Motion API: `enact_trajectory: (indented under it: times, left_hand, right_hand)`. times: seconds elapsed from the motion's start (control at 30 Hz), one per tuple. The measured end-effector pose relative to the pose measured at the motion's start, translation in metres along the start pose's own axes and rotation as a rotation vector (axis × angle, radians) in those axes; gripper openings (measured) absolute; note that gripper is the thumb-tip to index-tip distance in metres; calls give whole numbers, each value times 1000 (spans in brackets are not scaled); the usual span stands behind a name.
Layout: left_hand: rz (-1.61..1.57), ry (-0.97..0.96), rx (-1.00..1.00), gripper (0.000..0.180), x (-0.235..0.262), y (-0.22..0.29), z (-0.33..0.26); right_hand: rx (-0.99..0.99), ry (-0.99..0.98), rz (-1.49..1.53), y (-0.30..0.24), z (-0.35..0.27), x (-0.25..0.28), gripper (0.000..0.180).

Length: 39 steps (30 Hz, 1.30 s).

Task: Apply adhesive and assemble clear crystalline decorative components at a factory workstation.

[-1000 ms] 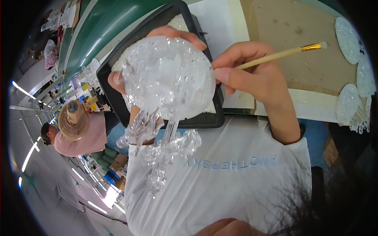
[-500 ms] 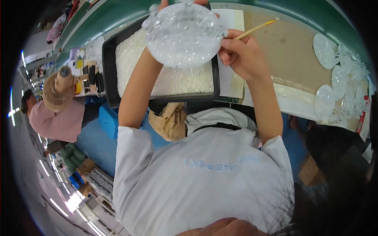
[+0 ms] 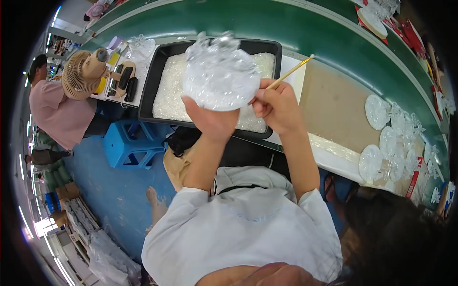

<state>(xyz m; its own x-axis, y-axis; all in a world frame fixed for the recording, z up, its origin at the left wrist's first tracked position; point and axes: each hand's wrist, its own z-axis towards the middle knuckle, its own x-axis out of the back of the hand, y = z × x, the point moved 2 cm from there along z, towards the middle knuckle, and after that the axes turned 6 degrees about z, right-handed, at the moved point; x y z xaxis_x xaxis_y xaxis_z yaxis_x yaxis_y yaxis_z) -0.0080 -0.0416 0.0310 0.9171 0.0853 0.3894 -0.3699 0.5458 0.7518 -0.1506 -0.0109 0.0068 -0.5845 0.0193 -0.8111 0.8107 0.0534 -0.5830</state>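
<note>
A round, whitish disc (image 3: 222, 90) covered in clear glittery grains, with clear bead-like pieces at its far edge, is held up over a black tray (image 3: 145, 107). My right hand (image 3: 281, 106) is closed, pinching the disc's right rim. The same fingers hold a thin paintbrush (image 3: 288, 75) with a pale wooden handle, its tip pointing up and right. My left hand (image 3: 213, 118) is at the disc's near edge with its palm up and thumb stretched out to the left. Its other fingers are hidden behind the disc. Clear grains (image 3: 169, 90) fill the tray.
Several finished-looking clear discs (image 3: 377, 112) with beads stand on the right beside brown board (image 3: 334, 102). To the left are a beige fan (image 3: 83, 74), black devices (image 3: 131, 89) and a blue stool (image 3: 126, 145). A co-worker in pink (image 3: 59, 112) is at far left.
The disc has come lower in the picture and its far edge is smeared by motion. My left hand has shifted from the disc's far side to its near edge. The brush stays in my right hand.
</note>
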Motion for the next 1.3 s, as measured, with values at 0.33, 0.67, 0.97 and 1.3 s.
enact_trajectory:
  times: [0.33, 0.67, 0.97, 1.3]
  left_hand:
    - [-1620, 246, 232, 107, -11, 0, -18]
    - [-1853, 415, 379, 92, -20, -15, -27]
    - [-1927, 312, 475, 97, -15, -15, -31]
    - [-1695, 98, 535, 94, -16, -11, -25]
  right_hand:
    - [22, 61, -129, 33, -31, -9, 20]
    - [789, -73, -815, 40, -47, -10, 17]
    - [785, 6, -994, 40, -44, -20, 20]
    - [692, -20, -988, 34, -48, -17, 19]
